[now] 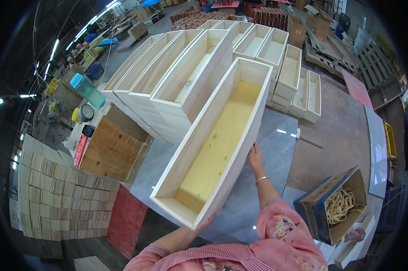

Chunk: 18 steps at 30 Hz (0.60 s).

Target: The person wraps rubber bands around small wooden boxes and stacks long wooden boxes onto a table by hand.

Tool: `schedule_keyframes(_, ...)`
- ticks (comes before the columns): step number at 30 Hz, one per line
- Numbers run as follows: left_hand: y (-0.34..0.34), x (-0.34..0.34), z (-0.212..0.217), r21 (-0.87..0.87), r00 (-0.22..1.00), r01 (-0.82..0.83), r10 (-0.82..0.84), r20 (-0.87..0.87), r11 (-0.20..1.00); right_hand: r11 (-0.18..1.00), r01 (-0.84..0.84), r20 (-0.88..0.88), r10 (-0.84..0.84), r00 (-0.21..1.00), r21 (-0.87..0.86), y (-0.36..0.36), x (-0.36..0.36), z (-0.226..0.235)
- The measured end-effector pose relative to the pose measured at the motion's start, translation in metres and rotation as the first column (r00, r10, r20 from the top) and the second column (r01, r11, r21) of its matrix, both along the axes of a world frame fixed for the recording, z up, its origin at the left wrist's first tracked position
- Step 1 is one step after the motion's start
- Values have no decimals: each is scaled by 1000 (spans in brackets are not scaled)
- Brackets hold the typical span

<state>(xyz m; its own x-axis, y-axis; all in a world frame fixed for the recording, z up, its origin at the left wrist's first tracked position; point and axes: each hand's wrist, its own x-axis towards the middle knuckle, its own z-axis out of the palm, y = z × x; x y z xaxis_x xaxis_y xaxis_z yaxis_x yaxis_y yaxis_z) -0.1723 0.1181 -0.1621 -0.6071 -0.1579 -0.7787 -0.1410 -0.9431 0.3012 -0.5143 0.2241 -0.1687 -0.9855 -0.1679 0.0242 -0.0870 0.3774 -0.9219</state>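
A long, narrow open-topped wooden box [224, 135] with pale walls and a yellowish inside floor stretches diagonally in front of me, over a grey glossy tabletop [276, 140]. My right hand [255, 156] holds its right outer side, with the fingertips partly out of sight against the wood. At the near end, my left hand [207, 222] supports the box from beneath; the box hides most of its fingers. Just beyond stand stacked wooden boxes [168, 106] of similar long shape, their open tops up. Further boxes [289, 67] are stacked at the far right.
On the right sits a cardboard box [314, 212] with pale coiled strips [340, 205] inside. To the left, a teal bottle [87, 90] and a tape roll [86, 113] rest beside a brown wooden panel [110, 149]. Stacked wood pieces [64, 198] stand at lower left.
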Motion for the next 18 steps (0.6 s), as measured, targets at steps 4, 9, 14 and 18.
schedule_keyframes(4, -2, -63, 12, -56, 998, -49, 46, -52, 997, 990, 4, 143, 17, 990, -144, -30, 28, -3)
schedule_keyframes(9, 0, -132, 61, -78, 992, -82, 74, -106, 994, 975, 34, 240, 20, 971, -220, -39, 18, 5)
schedule_keyframes(14, -4, -185, 77, -37, 975, -224, 224, -6, 974, 966, -31, 244, 96, 965, -258, -47, -17, 12)
schedule_keyframes(18, -9, -212, 78, -43, 971, -238, 235, -52, 970, 963, -52, 203, 109, 973, -265, -55, -27, 19)
